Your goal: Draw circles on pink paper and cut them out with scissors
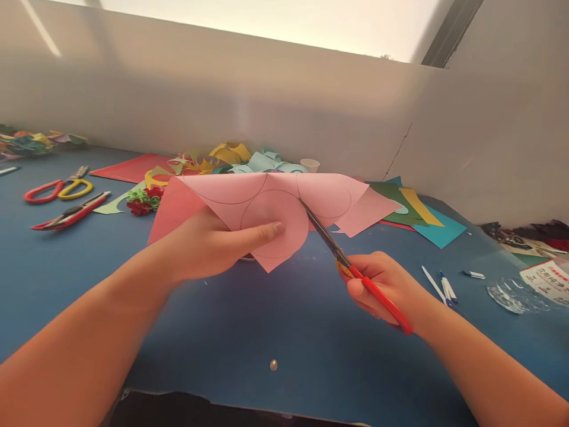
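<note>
Left hand (217,244) found clamped on pale pink paper sheet (275,204) marked with thin drawn circles, thumb pressed on near face. Right hand (377,281) clamped on red-and-yellow-handled metal scissors (326,238), blade tips at sheet beside drawn circle's edge. Hands apart; sheet held ahead of them, above blue table (213,338). Small round pearly bead (274,365) lay nearer, between forearms. Left of left hand: red-handled pliers (73,214). Just right of right hand: slim white pen (433,283).
</note>
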`<act>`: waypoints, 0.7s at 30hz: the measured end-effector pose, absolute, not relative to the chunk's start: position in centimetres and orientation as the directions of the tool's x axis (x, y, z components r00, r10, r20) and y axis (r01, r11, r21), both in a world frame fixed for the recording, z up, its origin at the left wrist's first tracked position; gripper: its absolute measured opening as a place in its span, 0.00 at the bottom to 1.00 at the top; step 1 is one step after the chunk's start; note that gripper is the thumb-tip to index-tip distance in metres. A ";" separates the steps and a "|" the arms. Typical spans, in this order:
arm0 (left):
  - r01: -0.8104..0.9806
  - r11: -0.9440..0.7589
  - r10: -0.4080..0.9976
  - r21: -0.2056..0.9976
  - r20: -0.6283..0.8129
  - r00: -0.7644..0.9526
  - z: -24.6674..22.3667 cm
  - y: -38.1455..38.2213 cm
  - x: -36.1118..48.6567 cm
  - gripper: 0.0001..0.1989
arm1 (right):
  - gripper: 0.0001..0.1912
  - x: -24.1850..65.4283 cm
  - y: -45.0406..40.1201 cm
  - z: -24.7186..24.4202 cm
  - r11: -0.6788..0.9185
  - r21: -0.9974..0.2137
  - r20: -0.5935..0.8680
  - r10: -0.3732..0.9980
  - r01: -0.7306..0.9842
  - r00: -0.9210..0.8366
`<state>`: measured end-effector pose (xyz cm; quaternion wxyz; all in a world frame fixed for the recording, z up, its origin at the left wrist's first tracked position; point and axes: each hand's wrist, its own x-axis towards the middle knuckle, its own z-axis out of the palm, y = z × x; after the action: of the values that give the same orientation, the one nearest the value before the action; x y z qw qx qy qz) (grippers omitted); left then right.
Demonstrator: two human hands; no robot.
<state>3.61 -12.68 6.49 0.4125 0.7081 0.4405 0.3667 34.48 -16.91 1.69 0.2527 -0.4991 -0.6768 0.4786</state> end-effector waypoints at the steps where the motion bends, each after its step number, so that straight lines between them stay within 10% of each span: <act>1: 0.320 -0.274 0.926 0.907 0.158 0.344 6.5 -12.7 3.6 0.22 | 0.42 34.5 -16.9 1.7 0.041 -0.900 -0.138 0.917 0.434 -0.374; 21: 0.199 -0.270 0.890 0.942 0.165 0.425 6.9 -12.2 3.8 0.24 | 0.41 35.0 -16.7 1.6 0.024 -0.880 -0.166 0.920 0.474 -0.356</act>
<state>3.82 -12.15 6.91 0.4645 0.7050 0.3863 0.3716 34.97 -16.65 1.63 0.2368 -0.5158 -0.6754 0.4710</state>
